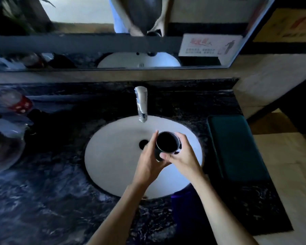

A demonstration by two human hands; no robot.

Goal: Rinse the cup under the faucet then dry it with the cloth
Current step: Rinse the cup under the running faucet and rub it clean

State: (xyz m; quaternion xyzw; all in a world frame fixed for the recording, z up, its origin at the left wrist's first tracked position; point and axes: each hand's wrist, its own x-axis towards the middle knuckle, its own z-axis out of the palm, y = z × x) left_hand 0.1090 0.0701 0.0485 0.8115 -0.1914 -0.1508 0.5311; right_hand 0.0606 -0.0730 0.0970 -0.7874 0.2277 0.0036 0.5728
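A small dark cup [167, 142] is held upright over the white sink basin [113, 156], its mouth facing up. My left hand [148, 160] grips the cup's left side and underside. My right hand [182, 156] grips its right side, thumb across the near wall. The chrome faucet [142, 105] stands behind the basin, its spout a little ahead and left of the cup; no water stream is visible. A dark green folded cloth [237, 147] lies on the counter right of the basin.
The dark marbled counter [42, 191] surrounds the basin. Plastic bottles [12, 103] and clear containers crowd the left edge. A mirror [113, 32] runs along the back wall. The basin drain [143, 144] sits just left of my hands.
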